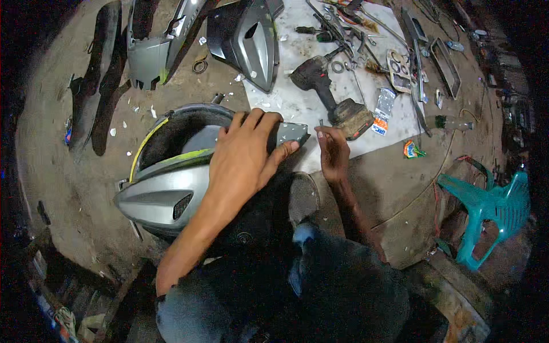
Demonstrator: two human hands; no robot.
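A silver motorcycle body panel (154, 203) with a small mesh vent and yellow-green edging lies low in front of me, against my legs. My left hand (243, 151) is wrapped over its right part, fingers on the far side and thumb along the narrow grey tip. Just right of that tip, my right hand (334, 150) has thumb and fingers pinched together. Something small and thin seems to poke from the pinch, too small to name. Behind the panel sits a round black tub-like part (166, 128), partly hidden by my left hand.
Beyond my right hand, a cordless impact wrench (334, 97) lies on a stained white sheet (297, 57) with pliers and other tools. More silver and black panels (251, 43) lie at the far left. A broken teal plastic chair (486, 206) is on the right.
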